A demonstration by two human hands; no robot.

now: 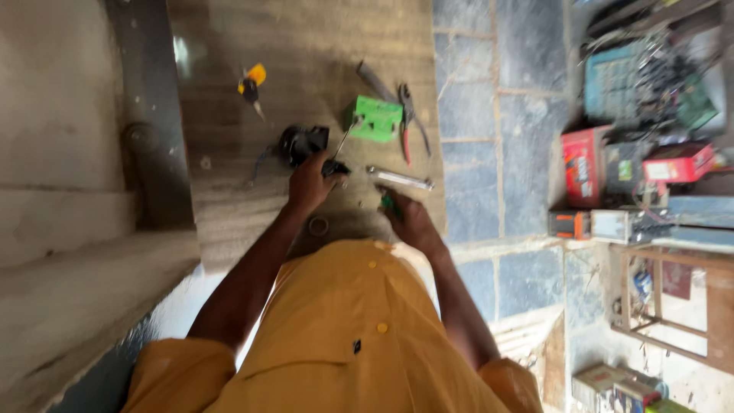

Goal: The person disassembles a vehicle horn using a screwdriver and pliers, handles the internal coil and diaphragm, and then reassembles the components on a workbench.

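A repair workshop: pliers [410, 122], screwdriver [251, 86], cluttered parts boxes [650, 84].

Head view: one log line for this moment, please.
left hand: gripping black part | right hand: holding green-handled tool | nearby: green box, pliers

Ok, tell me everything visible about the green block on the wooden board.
The green block is a bright green, boxy, plastic-looking piece lying flat on the wooden board, beyond both hands. A thin metal rod angles against its near left corner; red-handled pliers lie along its right side. Motion blur hides finer detail.
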